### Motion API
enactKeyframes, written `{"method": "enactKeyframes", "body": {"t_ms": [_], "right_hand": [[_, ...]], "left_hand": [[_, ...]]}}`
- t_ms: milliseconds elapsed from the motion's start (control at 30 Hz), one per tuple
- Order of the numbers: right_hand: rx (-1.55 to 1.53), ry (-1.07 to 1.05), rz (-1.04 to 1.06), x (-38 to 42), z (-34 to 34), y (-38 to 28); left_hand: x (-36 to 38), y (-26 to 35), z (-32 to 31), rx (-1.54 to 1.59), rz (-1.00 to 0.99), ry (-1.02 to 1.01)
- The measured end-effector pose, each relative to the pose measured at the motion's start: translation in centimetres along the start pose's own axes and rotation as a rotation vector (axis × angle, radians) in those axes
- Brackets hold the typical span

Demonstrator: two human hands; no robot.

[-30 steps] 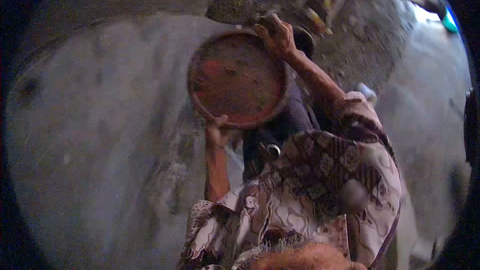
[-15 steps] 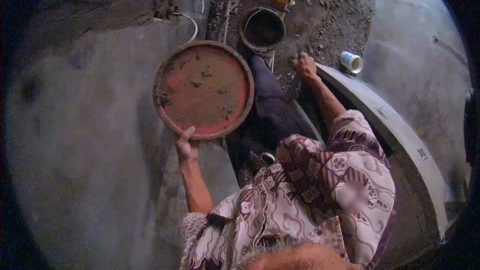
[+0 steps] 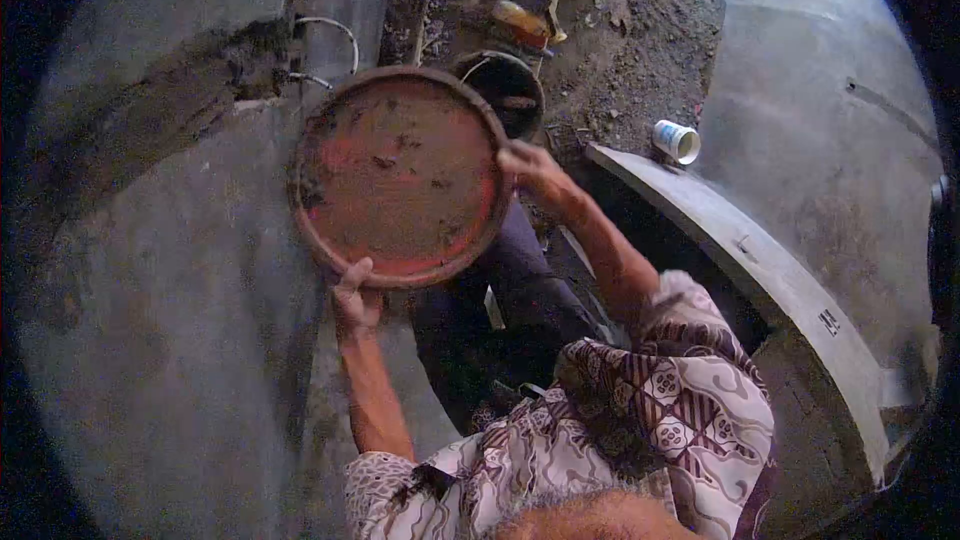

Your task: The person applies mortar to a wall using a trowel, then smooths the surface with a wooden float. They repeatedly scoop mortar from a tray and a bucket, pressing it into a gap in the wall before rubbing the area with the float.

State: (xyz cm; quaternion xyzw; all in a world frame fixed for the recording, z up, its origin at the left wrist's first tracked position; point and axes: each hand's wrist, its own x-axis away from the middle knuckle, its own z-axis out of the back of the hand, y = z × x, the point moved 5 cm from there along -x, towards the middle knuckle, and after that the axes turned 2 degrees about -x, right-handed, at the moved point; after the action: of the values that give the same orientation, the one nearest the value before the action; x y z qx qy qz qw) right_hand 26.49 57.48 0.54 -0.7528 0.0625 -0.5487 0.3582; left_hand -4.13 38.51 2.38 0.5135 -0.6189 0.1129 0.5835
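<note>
A round, shallow red tray [image 3: 400, 175], its inside smeared with grey-brown dirt and a few dark crumbs, is held up in front of my body. My left hand [image 3: 357, 298] grips its lower rim, thumb over the edge and the other fingers hidden underneath. At the right rim is my right hand [image 3: 535, 175], its fingers closed on the edge. Just behind the tray stands a dark bucket [image 3: 538, 105], partly covered by it. A lighter, elongated object shows inside the bucket; I cannot make out its kind.
A white plastic tub [image 3: 676, 142] lies on its side by the curved concrete ledge [image 3: 760, 240]. A yellow-handled tool [image 3: 535, 10] rests near wooden poles beyond the bucket. Pale hoses [image 3: 340, 35] stick out of the wall at left. Loose soil [image 3: 640, 50] covers the ground ahead.
My right hand has moved left from beside the ledge onto the tray's right rim. The tray now overlaps the bucket. The view has shifted slightly.
</note>
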Motion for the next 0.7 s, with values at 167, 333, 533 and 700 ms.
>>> {"method": "enactKeyframes", "body": {"t_ms": [167, 333, 533, 700], "right_hand": [[-0.658, 0.040, 0.254, 2.8, -1.4, -4.2], [-0.768, 0.272, 0.464, -1.4, 7.3, -5.0], [-0.482, 0.556, 0.603, -12.7, 25.5, -4.7], [-1.135, -0.174, 0.825, -16.9, 33.0, -6.7]], "left_hand": [[-0.9, 4.5, -9.4, 0.006, -0.040, -0.151], [2.0, 10.9, -13.9, -0.299, -0.307, -0.367], [16.8, 19.7, -4.4, -1.231, -1.399, 0.358], [28.5, 24.3, -2.8, -1.772, -1.771, 0.977]]}}
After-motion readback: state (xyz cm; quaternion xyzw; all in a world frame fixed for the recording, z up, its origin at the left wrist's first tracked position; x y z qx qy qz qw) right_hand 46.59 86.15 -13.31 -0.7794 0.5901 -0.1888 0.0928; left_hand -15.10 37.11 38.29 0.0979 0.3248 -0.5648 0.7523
